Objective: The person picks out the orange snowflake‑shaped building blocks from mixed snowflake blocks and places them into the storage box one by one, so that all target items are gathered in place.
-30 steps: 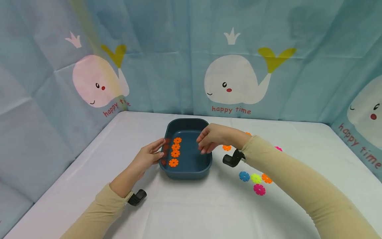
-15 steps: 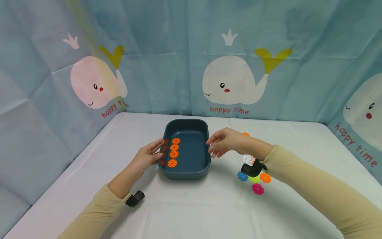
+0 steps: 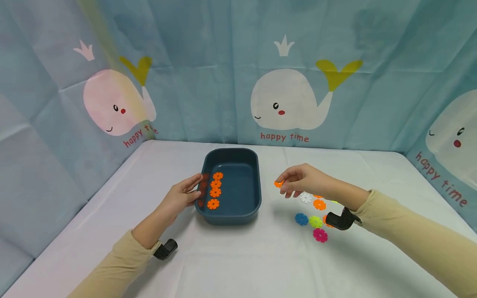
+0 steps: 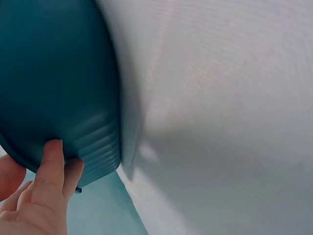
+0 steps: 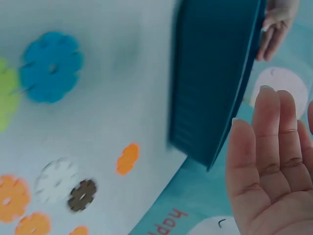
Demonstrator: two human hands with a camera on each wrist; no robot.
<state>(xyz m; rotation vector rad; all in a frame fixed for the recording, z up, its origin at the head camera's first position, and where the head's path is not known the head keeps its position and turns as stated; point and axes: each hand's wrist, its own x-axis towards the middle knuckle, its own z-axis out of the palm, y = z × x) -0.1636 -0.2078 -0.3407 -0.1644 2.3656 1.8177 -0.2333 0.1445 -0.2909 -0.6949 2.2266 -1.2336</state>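
Observation:
My left hand (image 3: 179, 201) holds the left rim of a dark blue-green bin (image 3: 228, 217). In the left wrist view its fingers (image 4: 51, 166) lie along the outer wall, with the thumb at the rim. Several orange plastic snowflake discs (image 3: 215, 192) lie in a row inside the bin, by its left wall. To the right of the bin, my right hand (image 3: 303, 181) hovers low over the table with loose fingers and holds nothing. Just past its fingertips lies an orange snowflake disc (image 5: 127, 158), which the right wrist view shows apart from the hand.
Other discs lie on the white table (image 3: 231, 256) at right: blue (image 3: 301, 219), yellow-green (image 3: 315, 222), pink (image 3: 320, 235), white (image 3: 306, 198), black (image 5: 82, 195) and more orange. Some are partly hidden by the right arm. A blue whale-print curtain (image 3: 193, 103) stands behind.
My right hand has moved right, from over the bin across its right rim to near the orange disc on the table. The left hand stays at the bin's rim.

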